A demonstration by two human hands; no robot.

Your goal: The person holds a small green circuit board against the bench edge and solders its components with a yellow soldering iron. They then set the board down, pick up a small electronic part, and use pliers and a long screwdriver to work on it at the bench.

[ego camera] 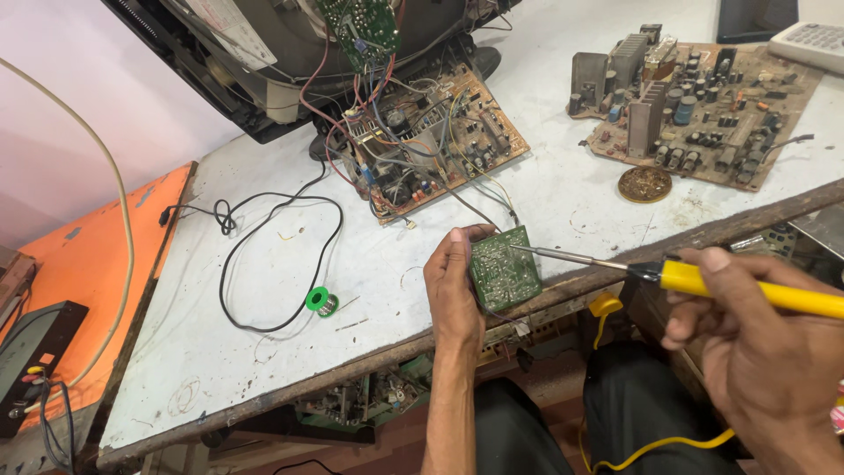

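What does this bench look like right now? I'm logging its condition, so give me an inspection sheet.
Surface: white worktop, scuffed and stained.
Job's things: small green circuit board; yellow-handled soldering iron, tip on the board.
Clutter: two large brown circuit boards, solder spool, round tin.
Grippers: left hand holds the board; right hand holds the iron.
Cables: black cable looped on the worktop; yellow cord below.
Surroundings: opened television set, orange table.

Green solder spool [322, 302], black cable [264, 264], brown circuit bd [703, 110] w/ round brass-wool tin [644, 184] nearby.
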